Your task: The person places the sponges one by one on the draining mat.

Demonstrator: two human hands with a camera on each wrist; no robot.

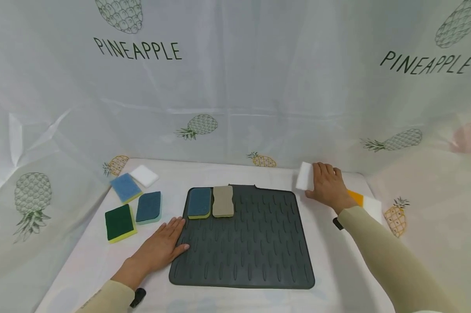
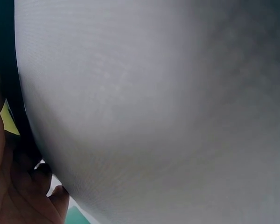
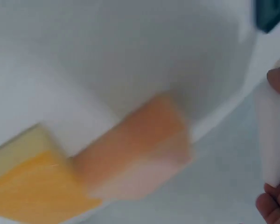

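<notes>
My right hand grips a white sponge off the back right corner of the dark drying mat. In the right wrist view the white sponge is pinched between thumb and fingers. My left hand rests with straight fingers on the mat's left edge; its fingers also show at the lower left of the left wrist view. On the mat's back left corner a blue-and-yellow sponge lies beside a beige wavy-edged sponge.
Left of the mat lie a green-and-yellow sponge, a dark blue sponge, a lighter blue sponge and a white sponge. Near my right wrist sit a yellow-orange sponge and an orange sponge, blurred. A pineapple-print curtain hangs behind.
</notes>
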